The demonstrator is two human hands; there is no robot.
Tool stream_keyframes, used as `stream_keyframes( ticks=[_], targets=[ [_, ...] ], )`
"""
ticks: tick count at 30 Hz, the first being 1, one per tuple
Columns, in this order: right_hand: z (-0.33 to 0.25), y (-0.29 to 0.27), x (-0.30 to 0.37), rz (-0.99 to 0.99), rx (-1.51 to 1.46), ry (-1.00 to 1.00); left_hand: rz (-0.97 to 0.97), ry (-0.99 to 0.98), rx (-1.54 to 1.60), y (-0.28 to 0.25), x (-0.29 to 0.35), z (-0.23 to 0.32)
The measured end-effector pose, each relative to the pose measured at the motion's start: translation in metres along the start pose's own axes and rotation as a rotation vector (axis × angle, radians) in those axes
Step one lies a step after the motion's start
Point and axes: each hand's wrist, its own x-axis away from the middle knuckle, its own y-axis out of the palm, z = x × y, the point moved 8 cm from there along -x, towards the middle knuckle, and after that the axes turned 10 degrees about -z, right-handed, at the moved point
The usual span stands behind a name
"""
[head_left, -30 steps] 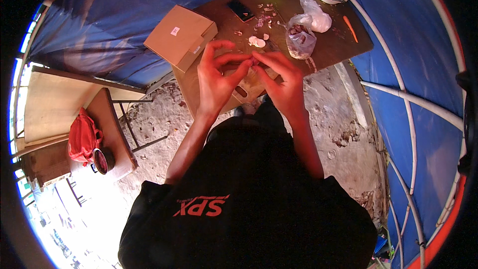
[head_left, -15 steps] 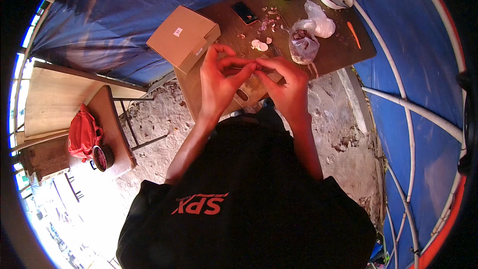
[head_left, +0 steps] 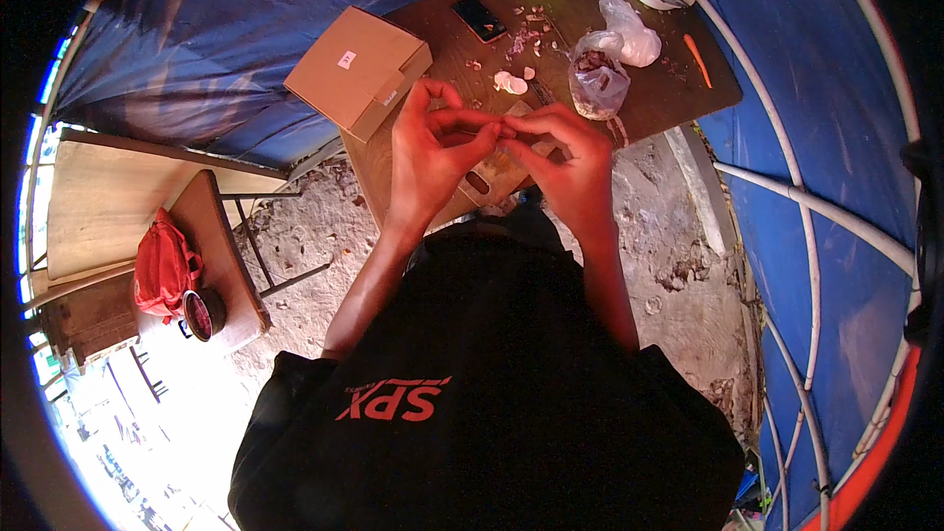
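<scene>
- Fingertips mostly cover a small piece; its outline is hard to make out.
- Left hand and right hand each pinch it, thumb to forefinger, their tips meeting above the cutting board, which they partly hide.
- The cardboard box stands just beyond the left hand, the plastic bag just beyond the right; pale peels lie between, on the table.
- What little shows of the piece looks reddish.
</scene>
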Motion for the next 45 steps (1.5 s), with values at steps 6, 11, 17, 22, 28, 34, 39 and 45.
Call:
stream_keyframes(
  ticks=[6,11,17,22,28,34,39,45],
  targets=[
    [0.015,0.007,0.0,0.021,-0.177,0.092,0.059,0.046,-0.05,-0.003,0.001,0.001],
    [0.023,0.015,0.001,-0.024,-0.277,0.178,0.109,0.084,-0.051,-0.005,0.003,0.002],
    [0.03,0.019,-0.001,-0.005,-0.347,0.2,0.149,0.083,0.047,-0.008,0.003,-0.002],
    [0.035,0.019,0.0,0.045,-0.42,0.191,0.138,0.059,0.07,-0.011,0.002,-0.003],
    [0.028,0.017,-0.004,0.06,-0.394,0.111,0.06,0.006,0.143,-0.012,-0.003,-0.003],
    [0.028,0.016,0.0,0.061,-0.412,0.137,0.017,-0.024,0.127,-0.011,0.0,-0.006],
    [0.026,0.016,-0.001,-0.002,-0.279,0.109,0.029,-0.025,0.098,-0.011,0.002,-0.006],
    [0.035,0.019,0.002,0.103,-0.451,0.189,0.115,-0.032,0.096,-0.01,0.007,-0.008]
  ],
)
